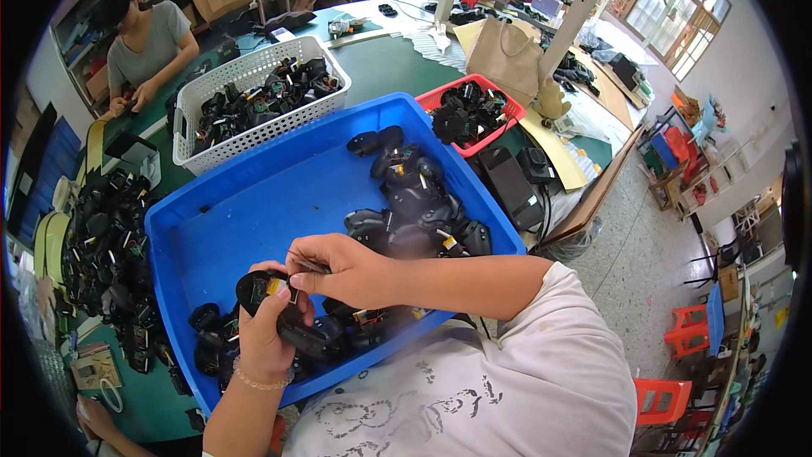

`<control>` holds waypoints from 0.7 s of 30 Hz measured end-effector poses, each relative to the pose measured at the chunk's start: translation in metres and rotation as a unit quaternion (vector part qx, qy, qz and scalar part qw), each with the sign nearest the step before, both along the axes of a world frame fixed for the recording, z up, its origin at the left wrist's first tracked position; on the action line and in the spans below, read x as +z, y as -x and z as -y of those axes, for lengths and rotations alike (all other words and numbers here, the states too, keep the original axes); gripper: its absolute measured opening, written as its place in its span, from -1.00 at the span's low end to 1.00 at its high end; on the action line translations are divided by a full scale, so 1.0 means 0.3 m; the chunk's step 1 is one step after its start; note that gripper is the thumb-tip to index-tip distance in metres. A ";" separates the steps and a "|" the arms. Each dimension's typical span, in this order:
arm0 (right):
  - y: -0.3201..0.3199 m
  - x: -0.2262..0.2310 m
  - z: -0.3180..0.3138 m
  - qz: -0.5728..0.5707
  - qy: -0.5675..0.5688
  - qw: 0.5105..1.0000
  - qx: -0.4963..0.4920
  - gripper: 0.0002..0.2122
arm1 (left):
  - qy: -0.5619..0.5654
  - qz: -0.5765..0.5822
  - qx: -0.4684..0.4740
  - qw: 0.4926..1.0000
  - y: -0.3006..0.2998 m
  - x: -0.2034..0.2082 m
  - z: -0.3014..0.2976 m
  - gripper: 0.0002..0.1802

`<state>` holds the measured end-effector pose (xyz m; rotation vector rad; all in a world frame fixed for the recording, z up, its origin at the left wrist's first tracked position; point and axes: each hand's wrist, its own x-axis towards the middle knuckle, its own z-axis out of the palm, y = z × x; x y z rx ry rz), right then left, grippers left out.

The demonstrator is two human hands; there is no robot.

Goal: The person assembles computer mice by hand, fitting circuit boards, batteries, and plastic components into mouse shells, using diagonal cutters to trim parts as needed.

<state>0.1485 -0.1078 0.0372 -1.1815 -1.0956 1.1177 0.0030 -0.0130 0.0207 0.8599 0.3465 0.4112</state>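
Note:
Over the blue tray (pixel 245 190), my left hand (pixel 267 334) is closed around an opened black game controller (pixel 251 292). A circuit board and a small yellow-and-white part show inside the controller. My right hand (pixel 351 272) meets it from the right, its fingers pinched on a thin dark metal tool (pixel 311 263) like tweezers; the tool's tip is hard to make out. Beneath my hands lie several black controllers (pixel 321 337) in the tray's near side. More controllers (pixel 414 195) are heaped along its right side.
A white perforated basket (pixel 190 114) and a red basket (pixel 513 112), both holding black parts, stand beyond the tray. Another controller pile (pixel 110 245) covers the left of the green table. A black boxy device (pixel 510 190) with cables sits right. Other people work at left and far back.

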 end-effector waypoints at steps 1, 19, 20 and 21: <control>-0.005 -0.007 -0.004 -0.058 0.004 0.998 0.025 -0.90 | -0.001 0.000 0.000 1.000 0.000 0.002 0.003 -0.71; -0.066 -0.057 -0.026 -0.337 0.083 0.931 0.116 -0.86 | -0.016 0.021 -0.020 0.999 0.004 0.004 -0.011 -0.68; -0.070 -0.057 -0.027 -0.319 0.085 0.936 0.125 -0.85 | -0.021 0.015 -0.003 1.000 0.000 0.007 -0.008 -0.68; -0.075 -0.062 -0.028 -0.321 0.084 0.935 0.125 -0.85 | -0.026 0.009 0.014 1.000 -0.004 0.009 -0.006 -0.68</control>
